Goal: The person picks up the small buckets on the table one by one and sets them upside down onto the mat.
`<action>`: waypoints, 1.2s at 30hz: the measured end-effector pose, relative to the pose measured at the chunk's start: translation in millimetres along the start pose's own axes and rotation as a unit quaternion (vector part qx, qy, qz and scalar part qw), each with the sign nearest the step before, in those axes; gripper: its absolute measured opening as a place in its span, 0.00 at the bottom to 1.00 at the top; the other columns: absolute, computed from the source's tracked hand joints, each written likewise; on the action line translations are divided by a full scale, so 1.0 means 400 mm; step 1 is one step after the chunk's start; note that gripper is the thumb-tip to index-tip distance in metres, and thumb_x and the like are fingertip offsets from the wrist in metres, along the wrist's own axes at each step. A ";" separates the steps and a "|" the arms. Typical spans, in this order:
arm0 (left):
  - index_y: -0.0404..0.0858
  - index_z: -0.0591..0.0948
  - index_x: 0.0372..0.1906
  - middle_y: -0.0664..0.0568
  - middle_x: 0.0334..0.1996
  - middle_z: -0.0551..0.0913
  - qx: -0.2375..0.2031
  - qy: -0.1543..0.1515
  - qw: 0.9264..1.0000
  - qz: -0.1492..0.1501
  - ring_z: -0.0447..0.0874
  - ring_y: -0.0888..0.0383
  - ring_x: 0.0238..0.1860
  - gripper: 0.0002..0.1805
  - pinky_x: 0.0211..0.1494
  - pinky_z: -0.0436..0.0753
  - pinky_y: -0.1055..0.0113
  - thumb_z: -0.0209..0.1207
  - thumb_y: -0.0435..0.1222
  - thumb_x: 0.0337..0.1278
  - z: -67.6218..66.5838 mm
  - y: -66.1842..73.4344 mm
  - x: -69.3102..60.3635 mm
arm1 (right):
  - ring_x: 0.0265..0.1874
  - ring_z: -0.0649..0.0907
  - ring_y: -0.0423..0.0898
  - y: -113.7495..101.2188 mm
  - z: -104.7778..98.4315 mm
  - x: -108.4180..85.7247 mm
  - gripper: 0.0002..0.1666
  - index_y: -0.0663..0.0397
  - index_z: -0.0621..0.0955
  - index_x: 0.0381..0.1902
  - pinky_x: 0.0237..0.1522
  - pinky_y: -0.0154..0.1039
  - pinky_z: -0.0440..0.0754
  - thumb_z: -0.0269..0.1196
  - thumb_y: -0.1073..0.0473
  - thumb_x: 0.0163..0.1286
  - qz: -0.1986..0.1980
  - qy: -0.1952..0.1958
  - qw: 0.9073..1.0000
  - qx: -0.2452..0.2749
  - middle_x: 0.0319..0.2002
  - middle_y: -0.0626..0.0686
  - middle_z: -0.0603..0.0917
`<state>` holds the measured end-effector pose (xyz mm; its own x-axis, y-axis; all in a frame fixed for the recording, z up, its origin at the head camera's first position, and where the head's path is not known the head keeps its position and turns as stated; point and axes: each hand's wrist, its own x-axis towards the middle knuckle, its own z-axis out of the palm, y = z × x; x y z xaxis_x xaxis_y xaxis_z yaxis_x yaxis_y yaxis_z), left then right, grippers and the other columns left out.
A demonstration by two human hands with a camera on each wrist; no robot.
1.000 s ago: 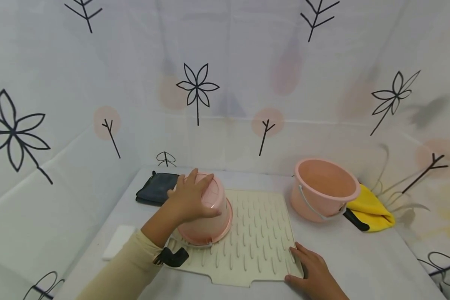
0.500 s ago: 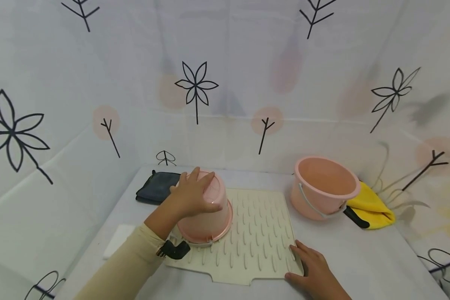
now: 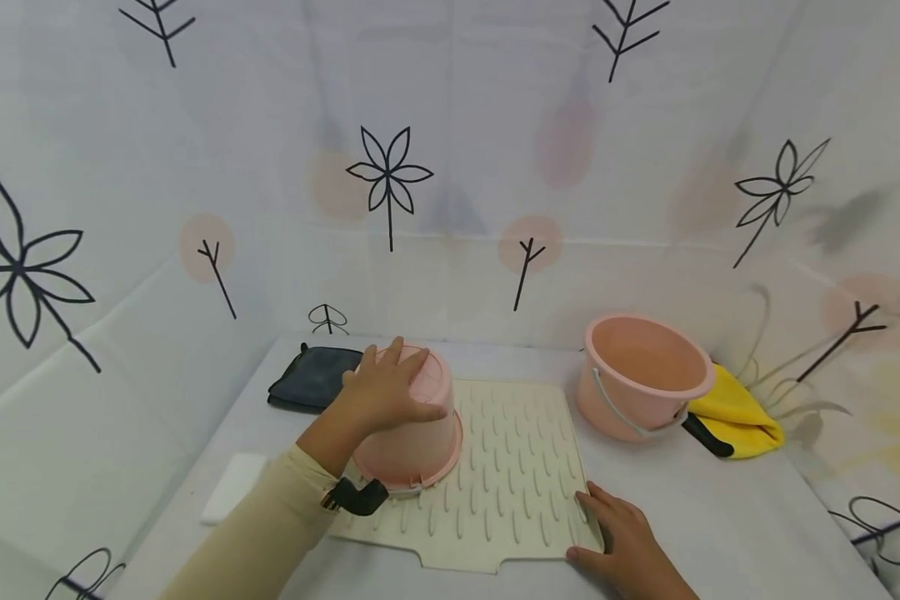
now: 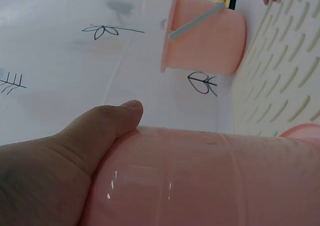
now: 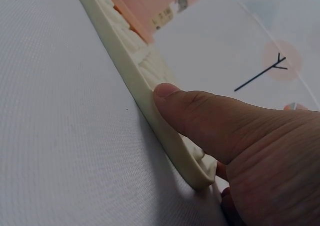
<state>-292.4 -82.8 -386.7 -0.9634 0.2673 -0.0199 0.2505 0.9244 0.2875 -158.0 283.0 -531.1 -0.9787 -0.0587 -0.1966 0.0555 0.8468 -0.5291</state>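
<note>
An upside-down pink bucket [image 3: 412,446] stands on the left part of a cream ridged mat [image 3: 510,467]. My left hand [image 3: 382,392] grips its raised base from above, fingers spread over the top and thumb along the side; in the left wrist view the thumb [image 4: 107,121] lies against the pink wall [image 4: 200,181]. My right hand [image 3: 622,537] holds the mat's near right corner, thumb at the front edge and fingers along the right edge. The right wrist view shows the thumb [image 5: 200,116] pressed on the mat's rim [image 5: 145,105].
A second pink bucket [image 3: 630,408] stands upright right of the mat, its grey handle lowered. Behind it lies a yellow and black cloth item [image 3: 742,421]. A dark pouch [image 3: 311,379] is at the back left, and a white flat object [image 3: 234,487] lies partly behind the left sleeve.
The view has shifted slightly. Both hands keep their places on the bucket and the mat corner, and the left wrist and forearm have moved slightly to the right.
</note>
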 end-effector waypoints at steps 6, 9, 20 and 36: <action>0.59 0.60 0.83 0.47 0.86 0.47 -0.013 0.005 1.000 -0.010 0.39 0.31 0.84 0.59 0.72 0.55 0.20 0.64 0.76 0.46 0.003 -0.001 -0.006 | 0.71 0.67 0.73 0.000 -0.003 0.000 0.59 0.56 0.74 0.74 0.65 0.76 0.67 0.78 0.30 0.52 -0.007 0.001 1.000 -0.004 0.79 0.66 0.65; 0.57 0.61 0.83 0.45 0.85 0.49 -0.014 0.033 0.999 0.003 0.43 0.32 0.83 0.57 0.71 0.59 0.22 0.63 0.75 0.50 0.017 -0.013 -0.005 | 0.72 0.66 0.73 0.001 -0.002 -0.001 0.59 0.55 0.74 0.75 0.65 0.76 0.67 0.78 0.30 0.52 -0.004 -0.001 1.000 -0.003 0.79 0.66 0.64; 0.47 0.60 0.83 0.40 0.83 0.52 -0.125 0.136 0.980 0.080 0.48 0.33 0.82 0.46 0.71 0.60 0.22 0.63 0.58 0.66 0.040 -0.074 -0.054 | 0.72 0.66 0.72 0.001 0.002 0.001 0.59 0.55 0.74 0.74 0.65 0.75 0.67 0.78 0.31 0.51 0.004 -0.003 1.000 0.002 0.79 0.65 0.65; 0.46 0.54 0.84 0.40 0.84 0.51 -0.202 0.165 0.964 0.054 0.45 0.33 0.83 0.48 0.72 0.55 0.20 0.60 0.60 0.68 0.104 -0.147 -0.157 | 0.72 0.66 0.72 0.003 0.002 0.002 0.60 0.54 0.74 0.75 0.66 0.75 0.67 0.78 0.29 0.51 0.006 -0.002 1.000 0.005 0.79 0.65 0.65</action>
<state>-242.8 -142.4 -442.0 -0.9285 0.1925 0.3175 0.3570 0.6976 0.6212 -158.7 283.5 -532.5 -0.9770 -0.0512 -0.2070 0.0690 0.8424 -0.5344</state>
